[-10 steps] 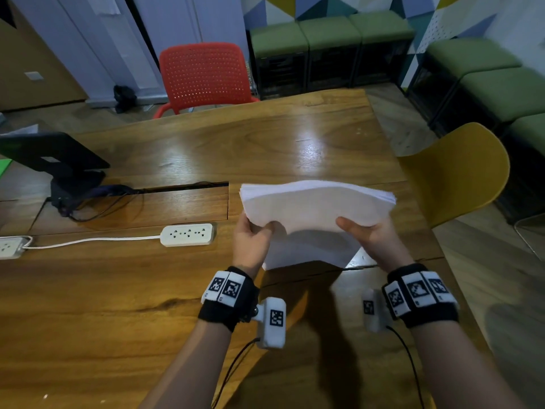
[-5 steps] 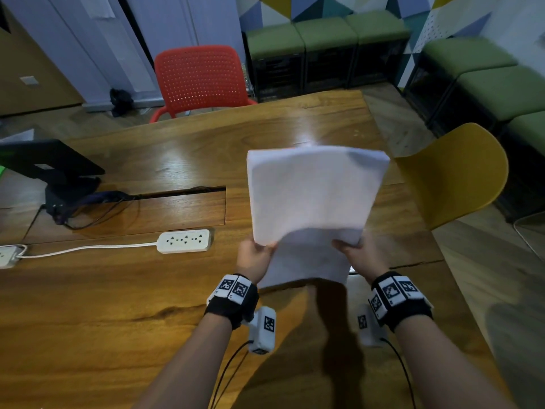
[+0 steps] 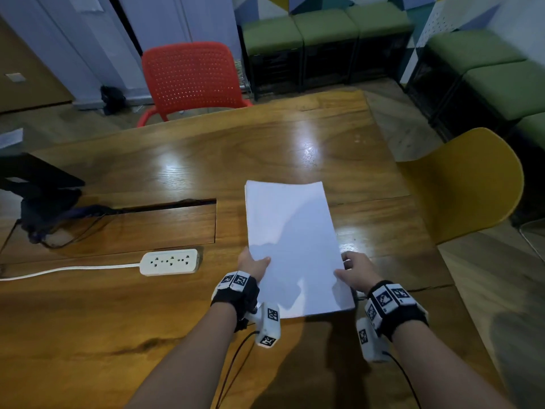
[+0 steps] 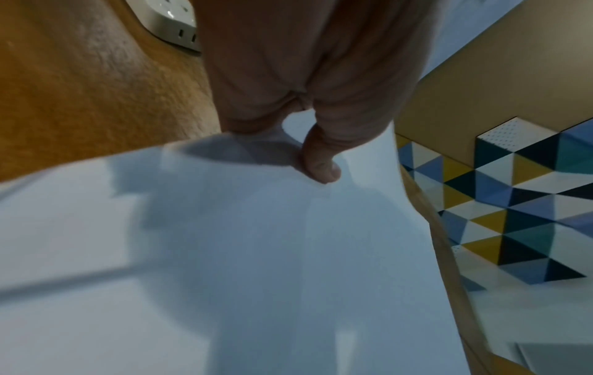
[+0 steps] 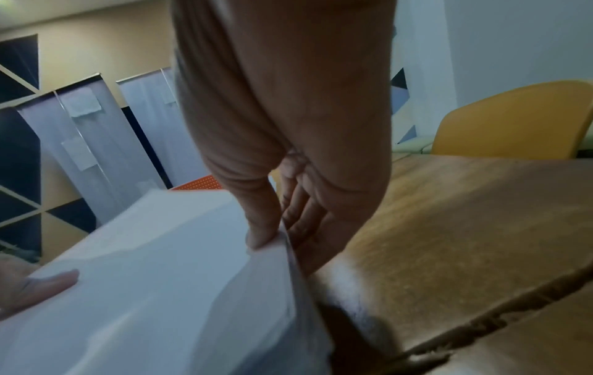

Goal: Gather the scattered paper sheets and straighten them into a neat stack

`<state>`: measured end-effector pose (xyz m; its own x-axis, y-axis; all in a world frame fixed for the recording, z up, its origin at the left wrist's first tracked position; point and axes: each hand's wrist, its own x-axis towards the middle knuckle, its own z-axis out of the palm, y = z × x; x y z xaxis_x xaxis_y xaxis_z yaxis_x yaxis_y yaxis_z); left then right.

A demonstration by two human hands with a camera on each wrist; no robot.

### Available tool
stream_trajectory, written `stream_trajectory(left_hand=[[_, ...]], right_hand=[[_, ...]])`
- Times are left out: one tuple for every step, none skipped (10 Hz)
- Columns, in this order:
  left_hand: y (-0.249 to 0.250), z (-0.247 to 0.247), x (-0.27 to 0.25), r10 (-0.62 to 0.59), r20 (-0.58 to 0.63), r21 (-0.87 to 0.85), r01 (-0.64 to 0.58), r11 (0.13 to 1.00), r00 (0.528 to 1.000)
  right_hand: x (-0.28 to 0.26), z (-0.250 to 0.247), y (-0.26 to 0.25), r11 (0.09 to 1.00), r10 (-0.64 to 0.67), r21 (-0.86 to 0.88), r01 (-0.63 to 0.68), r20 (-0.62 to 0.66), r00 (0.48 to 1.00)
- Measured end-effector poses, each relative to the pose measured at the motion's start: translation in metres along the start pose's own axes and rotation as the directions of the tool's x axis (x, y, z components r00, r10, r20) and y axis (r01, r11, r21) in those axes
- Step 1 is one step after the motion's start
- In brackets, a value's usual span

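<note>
A stack of white paper sheets [image 3: 292, 246] lies lengthwise, low over the wooden table [image 3: 177, 172], its edges roughly even. My left hand [image 3: 253, 265] grips its left long edge near the close end, thumb on top [image 4: 320, 165]. On the opposite long edge my right hand [image 3: 352, 273] pinches the stack [image 5: 167, 291], thumb above and fingers [image 5: 308, 223] beneath. Whether the sheets touch the wood I cannot tell.
A white power strip [image 3: 170, 262] with its cable lies left of the stack. Behind it is a cable slot [image 3: 165, 206] and a dark device [image 3: 38, 184] at the far left. A red chair [image 3: 191, 78] and a yellow chair [image 3: 469, 181] flank the table.
The stack was held upright on its edge. Both hands have tipped it forward and lowered it flat toward the table, still holding its two sides.
</note>
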<state>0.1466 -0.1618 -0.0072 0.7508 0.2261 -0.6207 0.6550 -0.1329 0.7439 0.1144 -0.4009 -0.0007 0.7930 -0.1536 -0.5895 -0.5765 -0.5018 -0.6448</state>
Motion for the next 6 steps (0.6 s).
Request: stream_trajectory(left_hand=[[-0.005,0.004,0.017,-0.041,-0.009,0.063,0.041,0.997,0.999],[-0.014,0.004,0.028,-0.050,-0.084,0.118,0.060,0.991,0.995],[-0.017,0.001,0.029,0.009,-0.157,0.208,0.024,0.978,0.988],[-0.021,0.000,0.026,0.075,-0.147,0.320,-0.024,0.947,0.986],[-0.024,-0.002,0.021,0.086,-0.107,0.391,-0.038,0.919,0.991],[-0.032,-0.014,0.007,0.078,-0.095,0.345,-0.041,0.938,0.992]], right_hand=[[0.012,0.004,0.001,1.000,-0.004,-0.015,0.003,-0.071,0.997],[0.021,0.010,0.002,1.000,0.013,-0.013,-0.014,-0.096,0.995],[0.024,0.018,0.004,0.999,0.026,-0.018,-0.029,-0.108,0.994],[0.017,0.025,0.004,1.000,0.025,-0.003,-0.026,-0.176,0.984],[0.011,0.029,0.004,1.000,0.021,0.025,-0.016,-0.234,0.972],[0.002,0.029,0.006,0.998,0.002,0.063,0.015,-0.267,0.964]])
